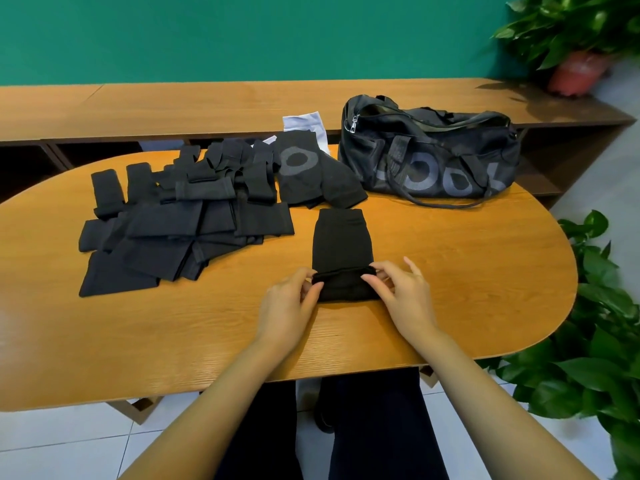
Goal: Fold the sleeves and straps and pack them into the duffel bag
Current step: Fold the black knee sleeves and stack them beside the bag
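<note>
Black sleeve (341, 244) lying flat mid-table (485, 271), bunching into a roll at the near end

Pinching that roll from both sides with left hand (289, 299) and right hand (405, 292), fingertips curling on it; sitting near the duffel bag (429, 161), right of the black pile (180, 220).

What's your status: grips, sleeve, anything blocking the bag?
Left grip and right grip both pinch sleeve at its near end, fold started. Bag far right, pile left. Path to bag bare.
</note>
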Demonstrator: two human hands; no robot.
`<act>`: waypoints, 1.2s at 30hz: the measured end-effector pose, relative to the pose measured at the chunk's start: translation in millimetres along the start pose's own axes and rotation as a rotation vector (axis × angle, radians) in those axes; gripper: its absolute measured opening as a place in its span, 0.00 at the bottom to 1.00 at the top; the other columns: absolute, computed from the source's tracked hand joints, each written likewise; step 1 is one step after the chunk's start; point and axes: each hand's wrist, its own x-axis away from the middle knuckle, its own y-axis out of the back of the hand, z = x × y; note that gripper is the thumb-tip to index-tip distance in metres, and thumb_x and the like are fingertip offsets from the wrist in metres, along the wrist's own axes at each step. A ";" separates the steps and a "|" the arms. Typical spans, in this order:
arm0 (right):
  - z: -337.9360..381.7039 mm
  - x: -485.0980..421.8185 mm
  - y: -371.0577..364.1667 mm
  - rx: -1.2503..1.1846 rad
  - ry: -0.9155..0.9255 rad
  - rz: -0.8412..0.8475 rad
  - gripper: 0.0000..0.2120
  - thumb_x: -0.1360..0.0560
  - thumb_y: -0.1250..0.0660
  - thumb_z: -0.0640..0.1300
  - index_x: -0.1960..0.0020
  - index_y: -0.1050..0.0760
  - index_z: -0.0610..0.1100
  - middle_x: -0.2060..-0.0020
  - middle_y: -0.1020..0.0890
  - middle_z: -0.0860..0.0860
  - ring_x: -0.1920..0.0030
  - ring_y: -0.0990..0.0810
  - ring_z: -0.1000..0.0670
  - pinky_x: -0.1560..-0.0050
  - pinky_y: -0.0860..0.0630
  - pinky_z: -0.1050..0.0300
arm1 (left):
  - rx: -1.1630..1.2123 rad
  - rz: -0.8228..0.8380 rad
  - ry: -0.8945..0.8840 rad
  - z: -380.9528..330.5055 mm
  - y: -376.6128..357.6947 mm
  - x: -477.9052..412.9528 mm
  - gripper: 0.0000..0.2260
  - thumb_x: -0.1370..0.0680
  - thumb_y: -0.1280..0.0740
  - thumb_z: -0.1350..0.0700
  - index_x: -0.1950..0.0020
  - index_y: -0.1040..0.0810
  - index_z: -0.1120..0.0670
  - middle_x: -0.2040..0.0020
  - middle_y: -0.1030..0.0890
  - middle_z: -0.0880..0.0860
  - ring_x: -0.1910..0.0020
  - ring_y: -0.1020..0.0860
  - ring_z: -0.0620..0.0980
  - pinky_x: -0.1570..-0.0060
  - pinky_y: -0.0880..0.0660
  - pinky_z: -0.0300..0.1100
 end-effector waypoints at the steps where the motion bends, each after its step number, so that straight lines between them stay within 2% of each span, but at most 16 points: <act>1: -1.0 -3.0 -2.8 -0.006 -0.006 -0.004 0.12 0.24 0.31 0.49 0.46 0.19 0.42 0.64 0.21 0.56 0.63 0.24 0.59 0.27 0.40 0.49 | -0.021 -0.018 0.012 -0.3 -0.6 -2.4 0.09 0.20 0.35 0.51 0.42 0.22 0.51 0.62 0.20 0.44 0.62 0.22 0.43 0.55 0.23 0.49; 4: -4.8 -9.3 -8.6 -0.024 -0.009 -0.019 0.08 0.25 0.28 0.45 0.49 0.19 0.42 0.65 0.23 0.56 0.65 0.27 0.63 0.28 0.38 0.49 | -0.076 -0.064 0.014 -1.9 -2.2 -10.6 0.09 0.20 0.34 0.50 0.43 0.22 0.52 0.66 0.23 0.43 0.64 0.23 0.43 0.53 0.24 0.50; 7: -7.8 -11.7 -11.2 -0.026 -0.033 -0.003 0.06 0.24 0.29 0.45 0.51 0.21 0.44 0.64 0.22 0.54 0.63 0.25 0.58 0.28 0.37 0.47 | -0.114 -0.062 0.022 -5.0 -3.1 -17.7 0.09 0.20 0.34 0.49 0.43 0.21 0.51 0.67 0.23 0.44 0.64 0.23 0.43 0.51 0.24 0.50; 9: -8.9 -11.7 -12.3 0.011 -0.037 0.000 0.05 0.23 0.30 0.47 0.51 0.22 0.46 0.63 0.22 0.56 0.61 0.24 0.56 0.28 0.38 0.48 | -0.148 -0.044 0.038 -6.2 -4.0 -21.0 0.09 0.20 0.35 0.49 0.42 0.22 0.50 0.68 0.23 0.43 0.64 0.24 0.43 0.48 0.26 0.48; 14: -9.8 -13.1 -12.2 0.087 -0.066 0.000 0.07 0.25 0.29 0.51 0.50 0.23 0.49 0.64 0.25 0.59 0.61 0.28 0.60 0.37 0.37 0.53 | -0.220 0.015 0.102 -7.2 -5.6 -25.2 0.13 0.20 0.36 0.47 0.37 0.26 0.48 0.67 0.25 0.44 0.64 0.24 0.43 0.44 0.30 0.45; 19: -8.5 -16.6 -13.2 0.011 -0.063 0.016 0.10 0.26 0.28 0.52 0.48 0.24 0.51 0.65 0.26 0.61 0.59 0.29 0.65 0.37 0.38 0.55 | -0.154 -0.015 0.097 -3.1 -5.3 -24.0 0.13 0.20 0.34 0.52 0.37 0.30 0.49 0.65 0.25 0.46 0.64 0.27 0.41 0.44 0.29 0.46; 21: -8.6 -18.6 -14.5 0.001 -0.078 0.048 0.11 0.27 0.28 0.52 0.49 0.25 0.53 0.65 0.26 0.61 0.59 0.28 0.65 0.37 0.37 0.55 | -0.139 -0.046 0.045 -0.1 -5.3 -21.5 0.11 0.20 0.34 0.57 0.39 0.27 0.50 0.62 0.27 0.43 0.62 0.29 0.41 0.47 0.27 0.45; 23: -9.9 -19.7 -16.3 0.004 -0.097 0.087 0.11 0.27 0.28 0.53 0.50 0.28 0.54 0.66 0.26 0.59 0.60 0.27 0.62 0.38 0.35 0.54 | -0.173 -0.058 -0.099 3.3 -4.9 -17.6 0.09 0.21 0.35 0.60 0.42 0.24 0.51 0.55 0.27 0.43 0.56 0.30 0.42 0.51 0.27 0.43; 25: -9.7 -19.8 -17.0 -0.004 -0.102 0.088 0.11 0.26 0.29 0.54 0.51 0.29 0.53 0.65 0.26 0.57 0.60 0.27 0.59 0.41 0.33 0.54 | -0.196 -0.020 -0.256 8.0 -3.8 -13.9 0.09 0.20 0.37 0.58 0.42 0.22 0.52 0.47 0.24 0.47 0.48 0.29 0.44 0.47 0.30 0.41; 27: -7.8 -18.6 -14.8 0.001 -0.061 0.052 0.09 0.23 0.33 0.55 0.49 0.27 0.51 0.60 0.25 0.56 0.56 0.27 0.56 0.43 0.31 0.52 | -0.196 0.089 -0.322 10.8 -0.5 -11.2 0.14 0.18 0.41 0.53 0.36 0.22 0.51 0.37 0.24 0.48 0.36 0.30 0.44 0.37 0.35 0.40; 28: -7.7 -17.4 -13.2 0.030 -0.020 0.045 0.11 0.21 0.36 0.56 0.46 0.26 0.50 0.54 0.23 0.55 0.51 0.27 0.55 0.42 0.31 0.50 | -0.206 0.150 -0.332 12.5 1.6 -10.7 0.17 0.18 0.43 0.50 0.32 0.24 0.50 0.31 0.27 0.47 0.31 0.33 0.43 0.32 0.40 0.40; 30: -9.1 -15.4 -9.3 0.112 0.102 0.110 0.19 0.20 0.44 0.59 0.37 0.25 0.50 0.40 0.23 0.54 0.37 0.30 0.55 0.34 0.34 0.48 | -0.252 0.242 -0.351 17.9 4.1 -10.7 0.21 0.18 0.46 0.45 0.27 0.30 0.48 0.26 0.33 0.44 0.26 0.40 0.40 0.28 0.51 0.38; 32: -11.3 -13.7 -6.3 0.183 0.242 0.250 0.23 0.18 0.49 0.59 0.29 0.29 0.52 0.29 0.30 0.56 0.27 0.38 0.57 0.25 0.45 0.49 | -0.285 0.294 -0.345 23.7 4.2 -11.9 0.24 0.18 0.47 0.41 0.24 0.36 0.47 0.24 0.38 0.42 0.24 0.47 0.36 0.27 0.60 0.35; 33: -12.2 -12.7 -5.9 0.215 0.297 0.319 0.23 0.18 0.50 0.60 0.28 0.31 0.54 0.26 0.34 0.58 0.24 0.42 0.58 0.24 0.51 0.50 | -0.291 0.305 -0.338 25.9 3.6 -12.6 0.25 0.19 0.47 0.39 0.23 0.38 0.46 0.23 0.39 0.42 0.24 0.49 0.35 0.28 0.63 0.33; 36: -14.1 -11.4 -8.1 0.279 0.342 0.446 0.25 0.18 0.54 0.62 0.25 0.35 0.56 0.25 0.37 0.59 0.23 0.47 0.59 0.23 0.59 0.53 | -0.264 0.305 -0.313 29.2 0.8 -14.4 0.27 0.20 0.47 0.37 0.23 0.39 0.44 0.23 0.41 0.40 0.24 0.51 0.33 0.29 0.65 0.32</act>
